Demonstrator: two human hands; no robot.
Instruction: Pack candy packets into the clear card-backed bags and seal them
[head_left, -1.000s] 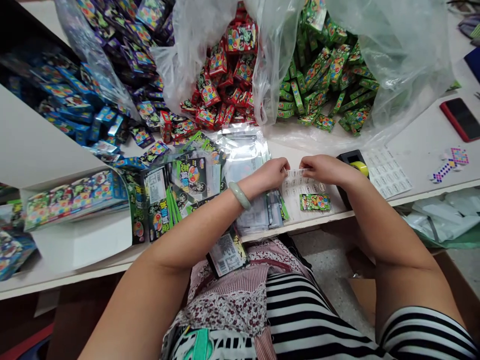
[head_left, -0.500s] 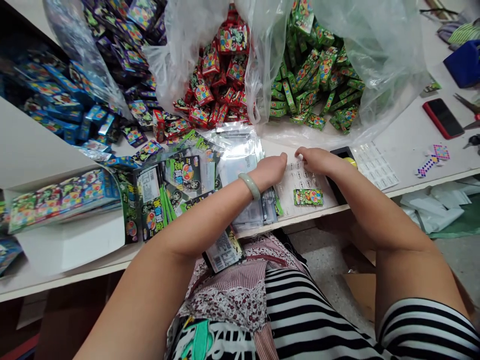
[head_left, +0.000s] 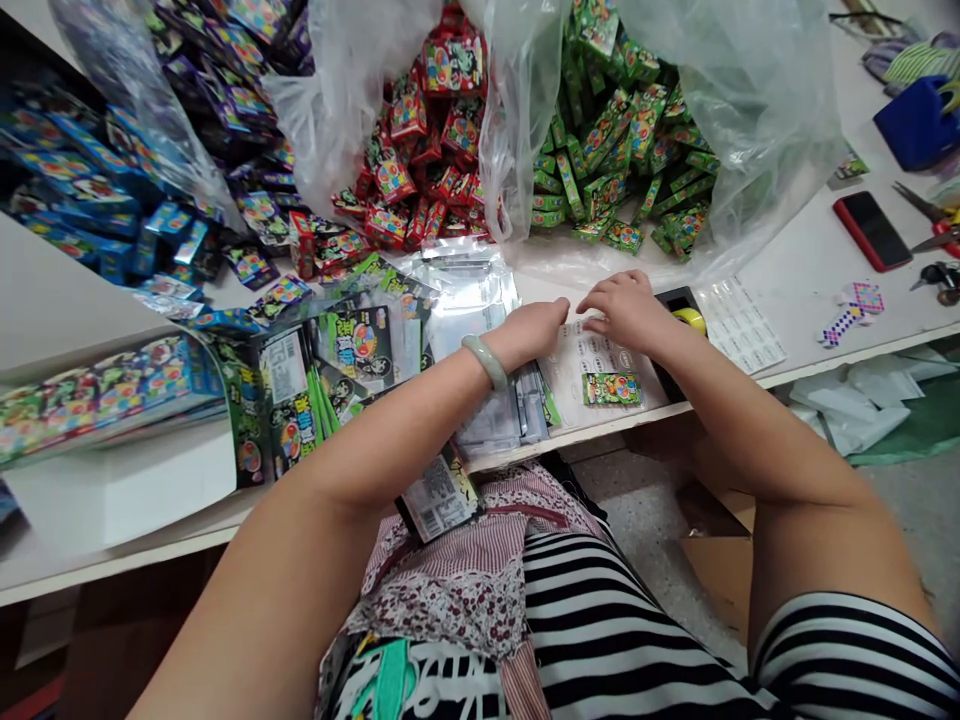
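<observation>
My left hand (head_left: 541, 328), with a pale green bangle (head_left: 486, 362) on its wrist, is closed at the left edge of a sheet of round labels (head_left: 592, 350). Its fingertips are turned away, so anything in them is hidden. Over the top of the same sheet, my right hand (head_left: 621, 308) has bent fingers spread a little, with nothing visible in them. A small green packet (head_left: 612, 389) lies on the sheet's lower part. Beside my left forearm is a stack of clear plastic sleeves (head_left: 469, 312). Printed black-and-green pouches (head_left: 360, 350) lie further left.
Plastic bags at the back hold red boxes (head_left: 390, 175), green boxes (head_left: 611, 140) and purple boxes (head_left: 225, 80). Blue boxes (head_left: 112, 200) and an open white carton (head_left: 165, 480) are at left. A phone (head_left: 871, 230), scissors (head_left: 930, 215) and another label sheet (head_left: 739, 320) lie right.
My right hand has lifted slightly and its fingers have spread apart. My left hand stays at the sheet's edge. The whole view has shifted a little.
</observation>
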